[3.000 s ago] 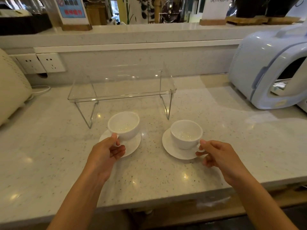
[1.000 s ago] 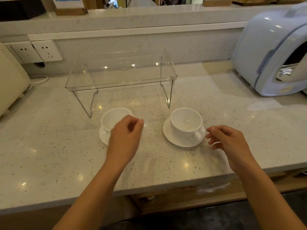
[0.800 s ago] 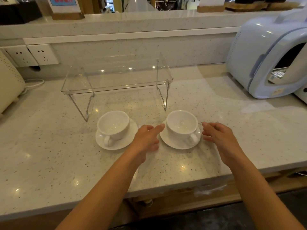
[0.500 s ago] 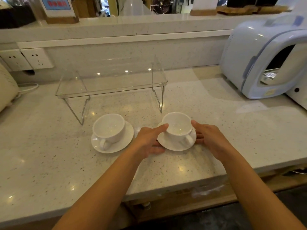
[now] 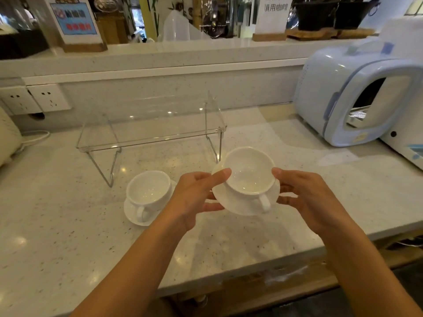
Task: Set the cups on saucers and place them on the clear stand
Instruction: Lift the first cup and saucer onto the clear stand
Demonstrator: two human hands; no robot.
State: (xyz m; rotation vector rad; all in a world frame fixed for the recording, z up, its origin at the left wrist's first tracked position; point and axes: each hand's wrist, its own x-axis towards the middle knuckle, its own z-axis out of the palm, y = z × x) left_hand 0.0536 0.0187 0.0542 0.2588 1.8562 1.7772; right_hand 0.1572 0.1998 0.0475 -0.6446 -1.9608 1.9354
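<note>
My left hand (image 5: 196, 197) and my right hand (image 5: 309, 200) grip opposite edges of the right saucer (image 5: 240, 205), which is lifted off the counter. The right white cup (image 5: 248, 171) sits on that saucer, handle toward me. The left white cup (image 5: 148, 191) stands on its own saucer (image 5: 130, 211) on the counter, just left of my left hand. The clear stand (image 5: 151, 131) is behind both cups, with nothing on top of it.
A pale blue appliance (image 5: 357, 94) stands at the back right. Wall sockets (image 5: 34, 98) and a cream appliance (image 5: 8, 133) are at the far left. The counter's front edge (image 5: 229, 277) runs below my wrists. A raised ledge (image 5: 148, 58) lies behind the stand.
My left hand crossed from the left cup to the right saucer. Both hands took hold of that saucer and raised it, with its cup, off the counter.
</note>
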